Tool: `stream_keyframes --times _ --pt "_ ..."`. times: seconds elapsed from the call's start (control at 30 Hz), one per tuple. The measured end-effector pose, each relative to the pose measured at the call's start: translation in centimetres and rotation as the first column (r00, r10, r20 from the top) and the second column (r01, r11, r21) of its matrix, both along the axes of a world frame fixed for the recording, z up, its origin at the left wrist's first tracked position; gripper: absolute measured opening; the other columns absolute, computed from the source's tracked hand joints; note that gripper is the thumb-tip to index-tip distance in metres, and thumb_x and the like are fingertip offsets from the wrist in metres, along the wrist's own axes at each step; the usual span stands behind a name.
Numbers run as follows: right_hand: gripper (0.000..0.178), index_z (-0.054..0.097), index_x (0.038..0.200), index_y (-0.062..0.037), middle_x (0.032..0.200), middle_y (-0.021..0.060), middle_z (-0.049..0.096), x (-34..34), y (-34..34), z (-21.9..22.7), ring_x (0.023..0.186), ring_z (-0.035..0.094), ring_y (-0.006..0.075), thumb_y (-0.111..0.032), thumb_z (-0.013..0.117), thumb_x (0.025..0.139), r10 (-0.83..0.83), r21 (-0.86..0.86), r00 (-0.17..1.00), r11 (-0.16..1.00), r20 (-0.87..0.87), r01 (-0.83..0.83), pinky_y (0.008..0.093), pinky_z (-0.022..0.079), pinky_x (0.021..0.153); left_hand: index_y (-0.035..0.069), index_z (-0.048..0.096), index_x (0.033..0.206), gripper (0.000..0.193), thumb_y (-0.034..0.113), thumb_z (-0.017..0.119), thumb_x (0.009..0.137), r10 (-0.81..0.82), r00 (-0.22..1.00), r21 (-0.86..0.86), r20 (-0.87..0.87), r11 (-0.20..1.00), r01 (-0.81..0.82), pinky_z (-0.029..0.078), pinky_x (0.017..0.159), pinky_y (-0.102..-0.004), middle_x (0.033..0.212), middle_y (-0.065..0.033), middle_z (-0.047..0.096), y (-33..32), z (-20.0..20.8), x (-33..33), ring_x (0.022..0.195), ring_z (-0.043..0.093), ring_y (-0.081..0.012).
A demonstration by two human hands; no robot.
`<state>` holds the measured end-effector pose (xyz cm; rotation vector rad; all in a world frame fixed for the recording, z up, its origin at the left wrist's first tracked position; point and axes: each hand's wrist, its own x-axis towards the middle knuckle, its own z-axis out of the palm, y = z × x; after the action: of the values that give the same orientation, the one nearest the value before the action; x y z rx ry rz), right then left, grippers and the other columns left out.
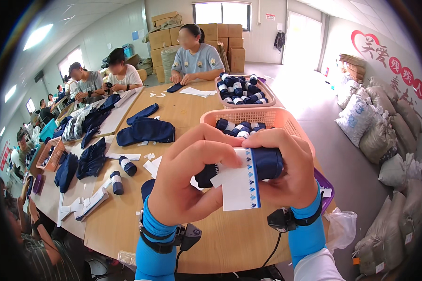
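Above a wooden desk, both curled hands are clasping a navy fabric roll and white paper band.

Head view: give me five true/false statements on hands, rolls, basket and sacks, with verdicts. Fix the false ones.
1. The left hand and the right hand both hold a roll. True.
2. The label's edge pattern is red. False: the label has a blue edge pattern.
3. Two loose rolls lie to the right of both hands. False: the loose rolls lie to the left.
4. The far basket has dark blue rolls in it. True.
5. Sacks are piled at the right of the view. True.
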<state>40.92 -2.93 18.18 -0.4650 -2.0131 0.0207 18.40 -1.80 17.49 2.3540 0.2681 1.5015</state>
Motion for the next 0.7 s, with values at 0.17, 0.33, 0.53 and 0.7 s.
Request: stream_keyframes --times 0.17,0.33,0.53,0.7 --pt "0.056 0.064 0.109 -0.0053 0.085 0.0094 0.069 0.1 -0.5 0.1 0.073 0.071 0.0247 -0.029 0.097 0.070 0.002 -0.108 0.999 0.994 -0.049 -0.007 0.0314 0.054 0.066 0.007 0.060 0.103 0.022 0.013 0.072 0.085 0.015 1.000 0.123 0.023 0.992 -0.018 0.051 0.085 -0.0330 0.115 -0.0213 0.065 0.2 -0.3 0.2 0.099 0.064 -0.0246" --pt "0.053 0.064 0.105 -0.0052 0.082 0.0082 0.068 -0.1 -0.8 0.0 0.070 0.070 0.0203 -0.031 0.096 0.072 0.016 -0.219 0.997 0.975 -0.075 -0.032 0.0294 0.053 0.065 0.007 0.060 0.100 0.019 0.015 0.071 0.086 0.021 0.997 0.133 0.077 0.991 -0.031 0.052 0.083 -0.0333 0.115 -0.0215 0.064 0.0 -0.4 0.2 0.096 0.065 -0.0239" --pt "0.053 0.064 0.106 -0.0042 0.084 0.0085 0.068 0.0 -0.4 -0.3 0.069 0.068 0.0215 -0.031 0.094 0.073 0.024 -0.183 0.996 0.982 -0.087 -0.040 0.0293 0.053 0.066 0.006 0.065 0.097 0.019 0.004 0.071 0.079 0.054 0.997 0.110 0.046 0.992 -0.059 0.054 0.086 -0.0352 0.113 -0.0197 0.064 -0.7 0.1 0.4 0.099 0.068 -0.0266" --pt "0.053 0.064 0.107 -0.0036 0.087 0.0090 0.068 -0.1 -0.5 -0.3 0.070 0.068 0.0231 -0.031 0.094 0.073 0.032 -0.157 0.996 0.987 -0.083 -0.045 0.0296 0.053 0.067 0.004 0.067 0.094 0.019 -0.003 0.069 0.076 0.031 0.995 0.100 0.092 0.994 -0.041 0.056 0.087 -0.0362 0.112 -0.0191 0.065 -1.0 0.0 0.5 0.100 0.071 -0.0285"
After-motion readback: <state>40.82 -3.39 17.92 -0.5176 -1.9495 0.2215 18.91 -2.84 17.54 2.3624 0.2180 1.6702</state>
